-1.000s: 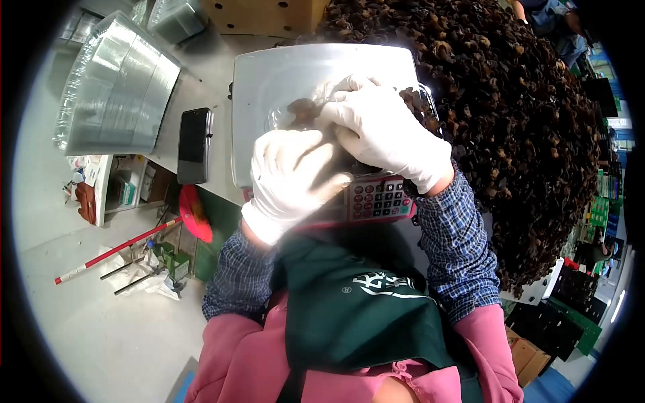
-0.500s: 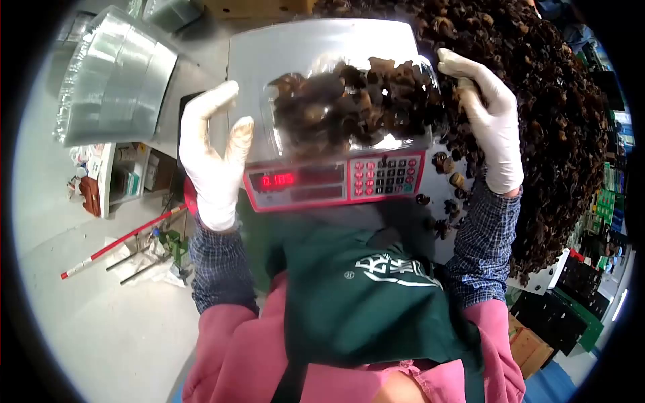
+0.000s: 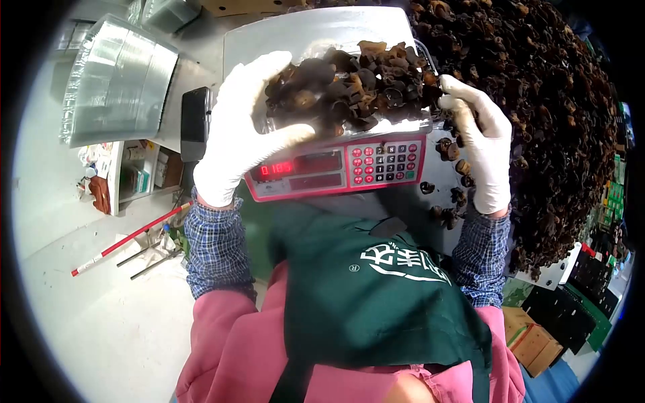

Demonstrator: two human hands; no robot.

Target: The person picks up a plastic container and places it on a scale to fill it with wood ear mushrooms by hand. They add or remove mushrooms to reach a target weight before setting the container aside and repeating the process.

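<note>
View from above the bench. A clear tray [image 3: 349, 87] heaped with dark dried fungus [image 3: 356, 77] sits on the pan of a scale [image 3: 336, 168] at the near edge of the bench [image 3: 201, 67]. The tray's walls are hard to trace under the fungus and the gloves.

Left hand [image 3: 242, 131], white-gloved: its fingers [image 3: 269, 67] wrap the tray's left end with the thumb beneath, gripping it.

Right hand [image 3: 480, 144], white-gloved: its fingers [image 3: 457, 94] are bent at the tray's right end. Whether they clasp the tray or loose pieces cannot be told.

The scale's display [image 3: 282, 168] shows red digits, seemingly 0.105 but not sharp. The legends on the keypad [image 3: 386, 161] are unreadable.

A large fungus pile [image 3: 537, 101] fills the bench's right side and is cut off at the top. Stray pieces [image 3: 450, 201] lie just beside the scale.

A phone [image 3: 195, 121] lies left of the scale, partly behind the left hand. Stacked clear trays [image 3: 117, 80] occupy the far left corner.

The green apron [image 3: 376, 302] bears white characters and an ® mark.
</note>
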